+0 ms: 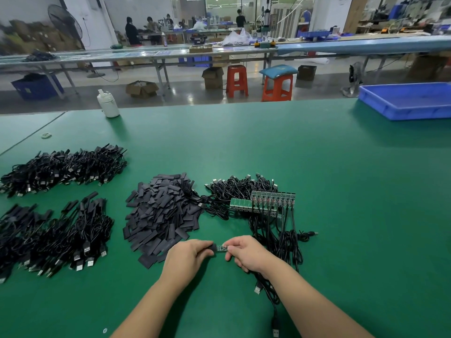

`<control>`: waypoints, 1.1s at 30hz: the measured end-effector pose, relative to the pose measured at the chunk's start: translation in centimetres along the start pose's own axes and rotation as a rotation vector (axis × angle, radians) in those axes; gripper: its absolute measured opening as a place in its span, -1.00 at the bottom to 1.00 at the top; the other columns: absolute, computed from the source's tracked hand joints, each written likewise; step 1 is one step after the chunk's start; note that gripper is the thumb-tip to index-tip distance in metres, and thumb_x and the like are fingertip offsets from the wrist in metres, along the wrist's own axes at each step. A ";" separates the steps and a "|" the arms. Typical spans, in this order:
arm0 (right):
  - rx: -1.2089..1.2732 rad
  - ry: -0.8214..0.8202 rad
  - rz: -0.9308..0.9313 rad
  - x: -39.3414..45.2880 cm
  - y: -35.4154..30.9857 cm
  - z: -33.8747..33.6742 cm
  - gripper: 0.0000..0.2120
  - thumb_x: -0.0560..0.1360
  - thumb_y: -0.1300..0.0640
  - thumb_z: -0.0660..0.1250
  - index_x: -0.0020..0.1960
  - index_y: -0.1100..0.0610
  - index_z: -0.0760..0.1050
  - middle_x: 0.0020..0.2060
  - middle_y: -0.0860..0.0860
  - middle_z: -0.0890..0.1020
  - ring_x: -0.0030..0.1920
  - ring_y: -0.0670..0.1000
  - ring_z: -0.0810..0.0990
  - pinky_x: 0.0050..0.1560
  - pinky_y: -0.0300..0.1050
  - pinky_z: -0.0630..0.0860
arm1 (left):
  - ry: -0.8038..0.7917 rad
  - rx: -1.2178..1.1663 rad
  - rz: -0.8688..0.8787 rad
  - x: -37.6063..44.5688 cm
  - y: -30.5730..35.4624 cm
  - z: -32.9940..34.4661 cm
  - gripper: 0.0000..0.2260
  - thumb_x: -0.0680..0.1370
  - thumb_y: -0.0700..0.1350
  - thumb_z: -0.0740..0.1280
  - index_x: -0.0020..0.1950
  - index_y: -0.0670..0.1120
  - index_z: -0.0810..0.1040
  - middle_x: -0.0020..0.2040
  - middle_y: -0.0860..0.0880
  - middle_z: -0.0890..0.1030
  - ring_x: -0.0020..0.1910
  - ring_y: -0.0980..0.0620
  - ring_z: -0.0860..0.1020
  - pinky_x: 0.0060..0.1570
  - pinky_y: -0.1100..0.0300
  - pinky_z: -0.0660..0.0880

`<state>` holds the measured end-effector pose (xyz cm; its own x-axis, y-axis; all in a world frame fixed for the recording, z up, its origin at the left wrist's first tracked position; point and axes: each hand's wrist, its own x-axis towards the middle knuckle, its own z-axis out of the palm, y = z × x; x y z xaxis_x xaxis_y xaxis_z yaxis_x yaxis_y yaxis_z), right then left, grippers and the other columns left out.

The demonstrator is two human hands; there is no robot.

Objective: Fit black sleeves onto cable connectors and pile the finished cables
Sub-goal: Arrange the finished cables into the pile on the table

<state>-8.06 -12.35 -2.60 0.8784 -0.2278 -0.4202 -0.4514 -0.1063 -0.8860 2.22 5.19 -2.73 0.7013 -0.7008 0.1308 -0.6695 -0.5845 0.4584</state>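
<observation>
Low in the frame's centre, the left hand [189,254] pinches a flat matte black sleeve [211,248] while the right hand [246,252] grips a narrow green connector board [222,248] (its long axis running left-right), fingers curled round each. Its thin glossy cable [271,296] trails toward the bottom edge across the green tabletop [341,191]. Loose sleeves [161,215] lie heaped just above.

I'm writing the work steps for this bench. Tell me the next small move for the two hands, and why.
Probably push the black sleeve in the left hand rightward along the small green circuit board that the right hand pinches. The sleeve covers only the board's left end; its middle is bare between the hands, so the fit looks unfinished.
</observation>
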 end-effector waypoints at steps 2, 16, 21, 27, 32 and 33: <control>0.001 0.003 0.000 -0.1 0.0 0.0 -0.82 0.67 0.23 0.17 0.19 0.09 0.50 -0.18 0.00 0.64 -0.53 -0.14 0.35 -0.53 -0.27 0.35 | -0.038 -0.007 0.013 0.2 -0.1 0.0 -0.74 0.53 0.07 0.41 0.21 0.11 0.64 0.10 0.15 0.68 0.07 0.15 0.61 0.07 0.29 0.47; -0.022 -0.040 -0.031 0.0 0.1 -0.2 -0.86 0.67 0.17 0.18 0.15 0.04 0.49 -0.13 -0.04 0.72 -0.53 -0.14 0.37 -0.51 -0.27 0.38 | -0.127 -0.060 0.101 0.8 0.9 0.4 -0.80 0.56 0.00 0.39 0.16 0.04 0.66 0.03 0.07 0.69 0.01 0.07 0.62 0.05 0.14 0.52; -0.039 -0.064 -0.065 -0.1 0.3 -0.2 -0.81 0.68 0.19 0.17 0.02 -0.02 0.52 -0.13 -0.05 0.72 -0.51 -0.13 0.41 -0.49 -0.26 0.43 | -0.133 -0.068 0.135 1.0 1.4 0.7 -0.90 0.55 -0.02 0.38 0.02 0.06 0.67 -0.08 0.07 0.69 -0.09 0.09 0.61 0.00 0.11 0.53; 0.017 -0.106 -0.063 -0.1 0.2 -0.3 -0.78 0.68 0.23 0.13 0.03 0.07 0.55 -0.08 -0.04 0.70 -0.47 -0.12 0.49 -0.47 -0.26 0.47 | -0.067 -0.119 0.127 1.0 1.7 0.6 -0.88 0.53 -0.08 0.42 0.04 0.04 0.70 -0.09 0.11 0.70 -0.12 0.12 0.61 -0.03 0.16 0.54; 0.081 -0.126 -0.028 0.2 0.2 -0.3 -0.78 0.67 0.29 0.11 0.10 0.16 0.53 -0.03 0.03 0.68 -0.42 -0.10 0.56 -0.48 -0.27 0.48 | -0.041 -0.146 0.124 0.6 1.9 0.7 -0.86 0.53 -0.12 0.43 0.07 0.01 0.70 -0.07 0.11 0.69 -0.10 0.15 0.61 -0.01 0.22 0.52; 0.082 -0.127 -0.026 0.3 0.2 -0.2 -0.78 0.67 0.30 0.11 0.10 0.17 0.53 -0.02 0.04 0.67 -0.42 -0.09 0.57 -0.49 -0.27 0.48 | -0.046 -0.136 0.124 0.6 2.0 0.7 -0.86 0.54 -0.13 0.42 0.07 0.00 0.69 -0.07 0.11 0.69 -0.10 0.15 0.61 0.00 0.23 0.52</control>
<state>-7.98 -12.68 -2.88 0.9045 -0.1011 -0.4142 -0.4190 -0.0304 -0.9075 1.15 3.31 -2.36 0.6011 -0.7841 0.1547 -0.7088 -0.4336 0.5564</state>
